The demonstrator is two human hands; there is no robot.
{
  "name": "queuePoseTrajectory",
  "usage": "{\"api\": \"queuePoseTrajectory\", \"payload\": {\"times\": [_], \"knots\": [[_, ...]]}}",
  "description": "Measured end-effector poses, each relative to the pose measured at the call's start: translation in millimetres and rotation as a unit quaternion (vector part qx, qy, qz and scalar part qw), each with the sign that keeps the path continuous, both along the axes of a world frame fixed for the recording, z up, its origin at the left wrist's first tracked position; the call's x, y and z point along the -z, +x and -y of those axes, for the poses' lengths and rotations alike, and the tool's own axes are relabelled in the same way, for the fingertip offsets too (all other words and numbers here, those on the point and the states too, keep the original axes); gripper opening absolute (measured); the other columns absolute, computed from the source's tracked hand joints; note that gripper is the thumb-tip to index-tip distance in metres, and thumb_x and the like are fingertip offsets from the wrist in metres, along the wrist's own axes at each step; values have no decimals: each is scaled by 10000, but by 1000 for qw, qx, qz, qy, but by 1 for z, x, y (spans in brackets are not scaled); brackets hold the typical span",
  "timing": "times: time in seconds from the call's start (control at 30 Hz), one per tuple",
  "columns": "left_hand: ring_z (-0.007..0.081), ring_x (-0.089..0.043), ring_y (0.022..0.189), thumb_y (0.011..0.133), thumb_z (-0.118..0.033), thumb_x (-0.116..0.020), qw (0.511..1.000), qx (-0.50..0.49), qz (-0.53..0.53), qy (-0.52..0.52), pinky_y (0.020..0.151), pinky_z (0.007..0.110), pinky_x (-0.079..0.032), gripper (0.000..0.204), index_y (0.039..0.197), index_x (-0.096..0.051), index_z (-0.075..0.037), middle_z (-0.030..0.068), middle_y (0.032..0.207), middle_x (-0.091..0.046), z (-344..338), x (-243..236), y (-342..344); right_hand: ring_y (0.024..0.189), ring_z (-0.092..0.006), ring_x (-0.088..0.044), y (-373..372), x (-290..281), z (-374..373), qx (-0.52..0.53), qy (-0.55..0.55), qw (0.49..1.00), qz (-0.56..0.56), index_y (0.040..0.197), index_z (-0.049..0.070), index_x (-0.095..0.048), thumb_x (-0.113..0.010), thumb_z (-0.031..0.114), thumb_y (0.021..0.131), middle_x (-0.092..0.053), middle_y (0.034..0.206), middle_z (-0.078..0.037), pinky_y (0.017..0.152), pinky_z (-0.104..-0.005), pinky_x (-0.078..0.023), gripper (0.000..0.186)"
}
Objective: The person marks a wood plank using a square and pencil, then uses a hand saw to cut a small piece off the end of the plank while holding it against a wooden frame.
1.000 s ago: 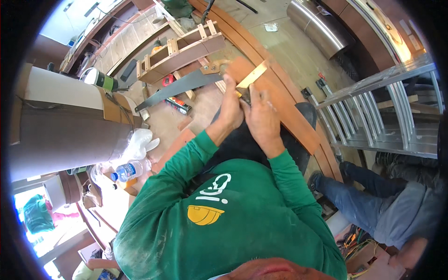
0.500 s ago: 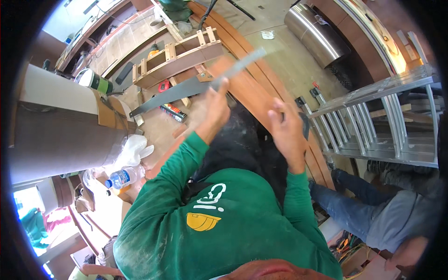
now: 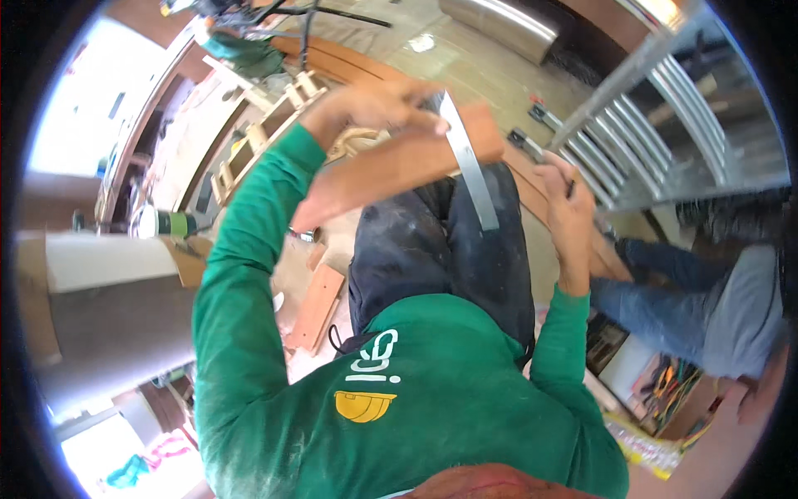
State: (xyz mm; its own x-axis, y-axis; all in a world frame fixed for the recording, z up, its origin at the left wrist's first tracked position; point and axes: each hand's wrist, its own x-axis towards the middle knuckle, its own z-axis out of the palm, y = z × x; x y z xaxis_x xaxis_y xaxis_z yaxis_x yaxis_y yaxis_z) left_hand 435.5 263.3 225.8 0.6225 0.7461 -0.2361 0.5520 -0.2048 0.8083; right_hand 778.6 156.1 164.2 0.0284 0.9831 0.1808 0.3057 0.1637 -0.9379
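A reddish-brown wooden board [image 3: 374,173] lies slantwise in front of me above my knees. Across it near its right end rests the flat silver blade of a metal square [image 3: 470,166], its lower end reaching over my dark trousers. My left hand [image 3: 386,110], blurred, is closed on the upper part of the square at the board's far edge. Off to the right, my right hand [image 3: 568,200] is raised with curled fingers, apart from the board. A small dark thing shows between those fingers, too unclear to name.
An aluminium ladder [image 3: 632,125] stands on the right, beside another person's legs [image 3: 665,291]. Tools and wires fill a box [image 3: 665,395] at lower right. A short wood offcut [image 3: 318,308] lies on the floor at left, near a large wrapped roll [image 3: 125,308].
My left hand has brought the square onto a board, its blade turned to point toward me. My right hand has moved right, away from the wood. The handsaw no longer shows.
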Motion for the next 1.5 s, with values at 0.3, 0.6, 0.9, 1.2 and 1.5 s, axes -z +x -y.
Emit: {"api": "queuePoseTrajectory", "payload": {"times": [0.3,0.6,0.9,1.2,1.5], "knots": [[303,-608,1317,910,-396,-835,984,101,3,-145,1158,382,-439,737,1439,-583,50,204,1397,-677,-6,119,134,1045,-167,-691,52,79,13,-70,-212,974,-42,1251,-69,-728,-648,309,1073,-772,1138,-97,961,-332,-525,425],[264,-638,957,924,-400,-822,989,-96,2,115,850,442,-484,492,1261,-754,-49,119,1007,-698,53,101,129,1050,-142,-688,39,85,14,-78,-181,973,-119,1265,-64,-724,-666,299,1051,-779,1138,-114,957,-320,-531,425],[298,-608,925,946,-355,-810,920,-245,-10,306,867,444,-481,443,1297,-764,-89,110,988,-667,86,154,150,944,-132,-621,48,81,32,-62,-289,937,-187,1284,-37,-732,-639,357,1085,-738,1073,-48,877,-311,-483,451],[323,-609,950,885,-185,-850,903,-247,58,345,862,441,-473,194,966,-726,-60,103,974,-674,92,152,160,522,-27,-365,64,94,48,-54,-360,914,-181,1340,32,-721,-632,398,1089,-748,915,15,462,-232,-295,452],[308,-637,930,894,-186,-845,893,-238,88,372,862,427,-491,175,1005,-764,-77,103,949,-701,85,152,165,515,-51,-373,59,101,43,-22,-312,928,-205,973,52,-781,-669,410,1047,-553,659,62,458,-271,-255,382]]}}
